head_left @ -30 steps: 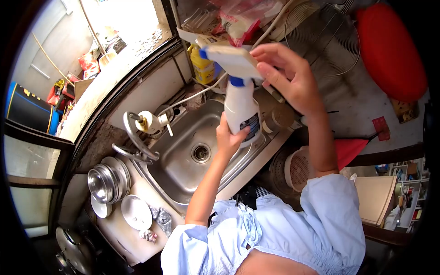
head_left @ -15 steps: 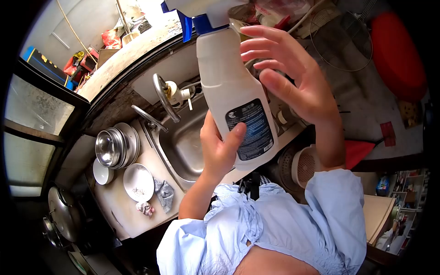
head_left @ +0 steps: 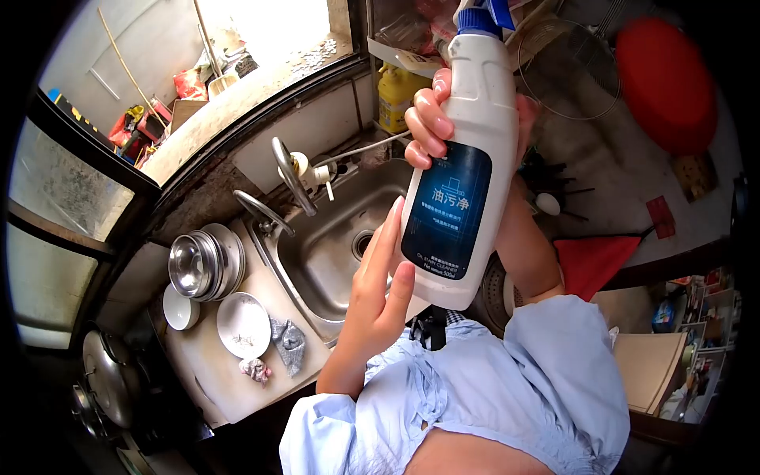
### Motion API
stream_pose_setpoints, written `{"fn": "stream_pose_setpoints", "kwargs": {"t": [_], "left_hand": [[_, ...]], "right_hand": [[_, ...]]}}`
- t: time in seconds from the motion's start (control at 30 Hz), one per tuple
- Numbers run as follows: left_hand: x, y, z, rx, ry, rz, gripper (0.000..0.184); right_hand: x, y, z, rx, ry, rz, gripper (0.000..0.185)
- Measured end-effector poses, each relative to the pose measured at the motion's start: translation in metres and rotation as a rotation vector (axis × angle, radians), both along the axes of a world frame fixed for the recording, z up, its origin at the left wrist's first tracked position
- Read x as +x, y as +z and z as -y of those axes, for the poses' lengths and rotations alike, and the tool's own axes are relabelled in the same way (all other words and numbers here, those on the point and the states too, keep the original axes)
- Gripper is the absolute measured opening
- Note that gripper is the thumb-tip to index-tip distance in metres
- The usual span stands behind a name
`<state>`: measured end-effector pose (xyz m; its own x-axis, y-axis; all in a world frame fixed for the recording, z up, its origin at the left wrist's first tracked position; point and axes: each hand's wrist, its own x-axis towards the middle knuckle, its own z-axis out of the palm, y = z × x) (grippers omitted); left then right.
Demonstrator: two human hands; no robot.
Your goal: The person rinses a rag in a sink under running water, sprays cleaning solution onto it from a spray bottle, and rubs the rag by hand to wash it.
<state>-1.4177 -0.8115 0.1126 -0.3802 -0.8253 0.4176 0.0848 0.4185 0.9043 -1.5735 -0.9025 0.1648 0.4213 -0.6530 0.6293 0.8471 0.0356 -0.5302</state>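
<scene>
A white spray bottle of oil stain cleaner, with a blue collar and a dark blue front label, is tilted in front of me above the sink's right side. My right hand reaches from behind and wraps round its upper body; the fingers show on the left edge, while the palm is hidden. Against the lower left side of the bottle rests my left hand, its fingers stretched out and its thumb apart near the base. The top of the spray head is cut off by the frame.
A steel sink with a curved faucet lies behind the bottle. Stacked metal bowls, a white plate and a grey cloth are on the left counter. A yellow bottle and a red oval object stand farther back.
The bottle has turned from its back label to its front label and shifted right. My right hand, open before, has closed round it; my left hand has loosened its hold.
</scene>
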Motion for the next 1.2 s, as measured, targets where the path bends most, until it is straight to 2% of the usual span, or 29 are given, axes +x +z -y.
{"fn": "stream_pose_setpoints", "kwargs": {"t": [0.07, 0.13, 0.23, 0.5, 0.57, 0.8, 0.87, 1.1, 1.2], "left_hand": [[0.005, 0.007, -0.008, -0.009, 0.057, 0.050, 0.045], [0.008, 0.011, -0.012, 0.020, 0.075, 0.033, 0.042], [0.013, 0.013, -0.015, 0.016, 0.068, -0.019, 0.039], [0.023, 0.027, -0.025, -0.075, 0.036, 0.032, 0.039], [0.025, 0.027, -0.028, -0.082, 0.042, 0.057, 0.039], [0.030, 0.028, -0.033, -0.089, 0.044, 0.048, 0.038], [0.031, 0.028, -0.034, -0.090, 0.039, 0.042, 0.038], [0.033, 0.028, -0.037, -0.076, 0.045, 0.046, 0.039], [0.032, 0.015, -0.029, -0.045, 0.027, 0.098, 0.047]], "right_hand": [[0.004, -0.001, 0.001, -0.063, 0.028, -0.014, 0.053], [0.010, -0.002, -0.001, -0.099, 0.119, 0.114, 0.059], [0.012, -0.001, -0.002, -0.110, 0.167, 0.121, 0.059], [0.017, -0.002, -0.002, -0.042, 0.316, 0.199, 0.062], [0.017, 0.002, -0.004, -0.085, 0.344, 0.113, 0.046], [0.023, 0.006, -0.009, -0.119, 0.379, 0.088, 0.044], [0.027, 0.002, -0.009, -0.143, 0.385, 0.177, 0.062], [0.027, 0.003, -0.010, -0.174, 0.407, 0.170, 0.061], [0.025, 0.002, -0.023, -0.095, 0.282, 0.092, 0.059]]}}
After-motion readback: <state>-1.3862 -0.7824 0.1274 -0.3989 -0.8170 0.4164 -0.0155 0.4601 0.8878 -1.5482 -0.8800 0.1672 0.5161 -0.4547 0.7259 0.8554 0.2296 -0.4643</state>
